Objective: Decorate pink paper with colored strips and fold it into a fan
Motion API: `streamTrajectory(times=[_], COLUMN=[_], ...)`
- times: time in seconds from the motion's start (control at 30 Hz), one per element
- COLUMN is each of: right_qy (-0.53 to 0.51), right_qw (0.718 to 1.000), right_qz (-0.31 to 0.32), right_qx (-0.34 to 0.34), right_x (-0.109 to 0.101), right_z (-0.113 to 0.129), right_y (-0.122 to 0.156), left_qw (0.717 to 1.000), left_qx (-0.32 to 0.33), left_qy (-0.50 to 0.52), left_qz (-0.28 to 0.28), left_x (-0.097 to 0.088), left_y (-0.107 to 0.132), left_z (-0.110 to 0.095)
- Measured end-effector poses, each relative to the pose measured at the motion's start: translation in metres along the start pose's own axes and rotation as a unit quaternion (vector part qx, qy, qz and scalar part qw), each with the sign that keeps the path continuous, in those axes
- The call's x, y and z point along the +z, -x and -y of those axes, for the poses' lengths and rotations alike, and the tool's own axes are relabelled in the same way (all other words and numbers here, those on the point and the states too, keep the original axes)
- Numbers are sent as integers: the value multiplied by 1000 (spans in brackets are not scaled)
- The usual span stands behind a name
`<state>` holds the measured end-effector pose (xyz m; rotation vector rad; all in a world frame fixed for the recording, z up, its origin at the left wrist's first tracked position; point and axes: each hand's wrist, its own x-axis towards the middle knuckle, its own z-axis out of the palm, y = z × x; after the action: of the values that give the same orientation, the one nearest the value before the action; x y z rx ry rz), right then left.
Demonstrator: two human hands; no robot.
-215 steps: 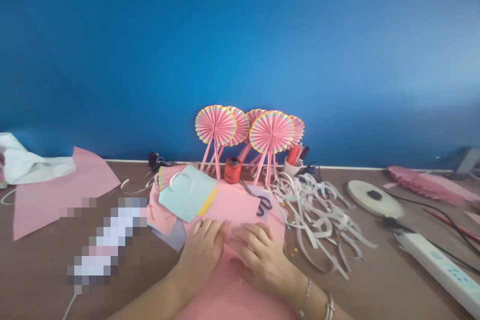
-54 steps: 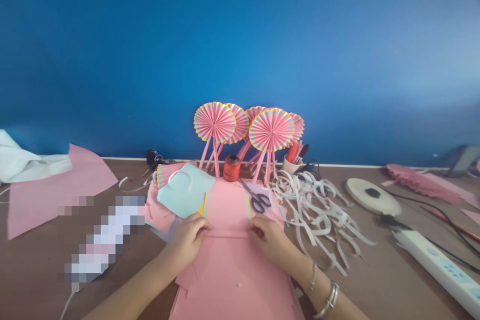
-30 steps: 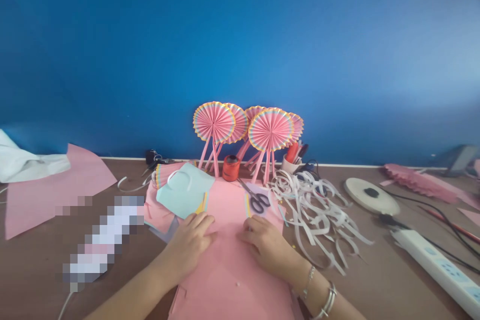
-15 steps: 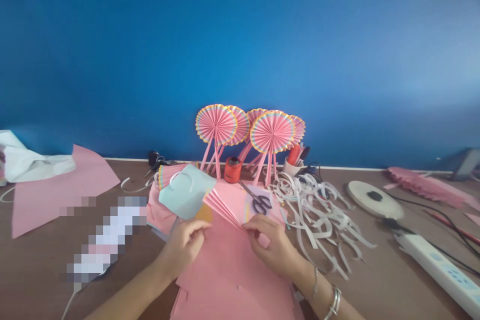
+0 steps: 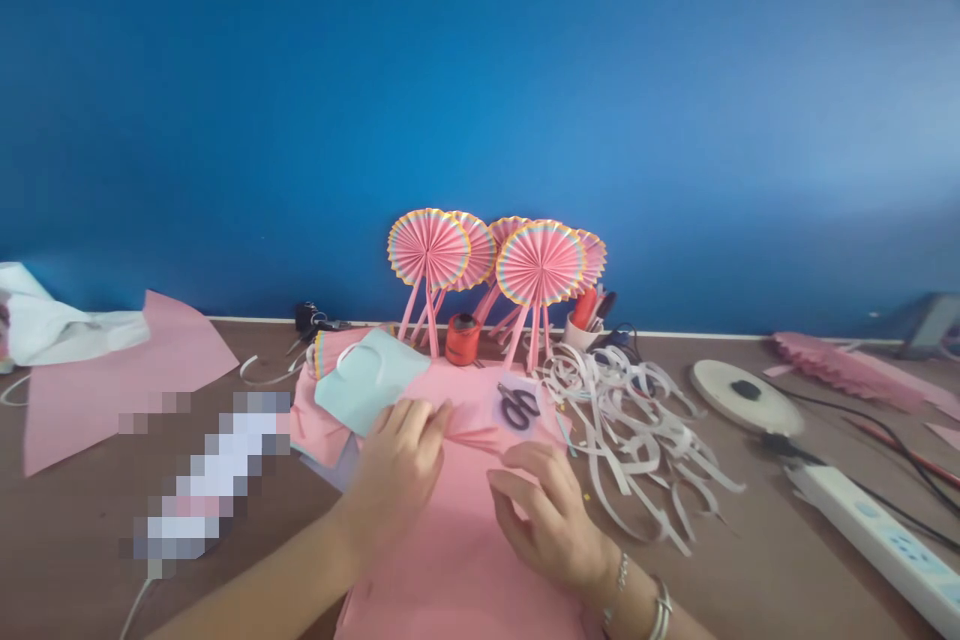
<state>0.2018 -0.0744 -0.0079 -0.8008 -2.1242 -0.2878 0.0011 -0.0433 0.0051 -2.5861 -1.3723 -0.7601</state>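
A folded strip of pink pleated paper (image 5: 480, 437), partly blurred, lies across the work area between my hands. My left hand (image 5: 401, 455) is closed at its left end, thumb and fingers pressed together on the paper. Just below its right end hovers my right hand (image 5: 551, 515), fingers curved and apart, with nothing seen in them. Beneath both hands is a stack of pink paper sheets (image 5: 461, 555). Black-handled scissors (image 5: 517, 407) rest just beyond the strip. A pale blue sheet (image 5: 371, 380) lies beyond my left hand.
Several pink paper fans (image 5: 541, 263) stand against the blue wall, near a red container (image 5: 463, 340) and a pen cup (image 5: 581, 330). Curled white strips (image 5: 637, 420) heap on the right. Farther right are a round white device (image 5: 746, 400) and a power strip (image 5: 877, 530).
My left hand has moved right and up onto the pleated strip, which now lies more level. My right hand has loosened its pinch and dropped slightly toward me.
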Motion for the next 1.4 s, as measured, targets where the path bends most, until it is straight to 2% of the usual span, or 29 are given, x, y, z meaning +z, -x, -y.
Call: streamTrajectory(times=[0.03, 0.1, 0.27, 0.4, 0.57, 0.73, 1.0, 1.17, 1.4], right_qy=[29, 71, 52, 55, 26, -21, -157, -164, -163], right_qw=[999, 997, 984, 962, 940, 932, 911, 909, 915], right_qz=[-22, -7, 162, 260, 325, 332, 261, 254, 228], right_qx=[-4, 12, 55, 57, 103, 146, 277, 288, 290], right_x=[-1, 0, 15, 21, 20, 18, 19, 19, 23], right_z=[1, 0, -10, -16, -17, -19, -30, -31, -31], right_y=[-1, -1, 2, 9, 11, 11, 11, 9, 8], left_qw=[999, 993, 980, 975, 979, 985, 963, 957, 947], left_qx=[19, 35, 47, 65, 51, 16, -105, -127, -159], left_qy=[-48, -95, -116, -106, -21, 67, 213, 242, 265], left_qz=[15, 63, 157, 183, 194, 158, 125, 97, 90], left_x=[1, 6, 25, 31, 25, 19, 16, 22, 25], left_y=[0, 2, 12, 22, 39, 46, 38, 39, 36], left_z=[-2, -7, -16, -8, 11, 23, 31, 37, 38])
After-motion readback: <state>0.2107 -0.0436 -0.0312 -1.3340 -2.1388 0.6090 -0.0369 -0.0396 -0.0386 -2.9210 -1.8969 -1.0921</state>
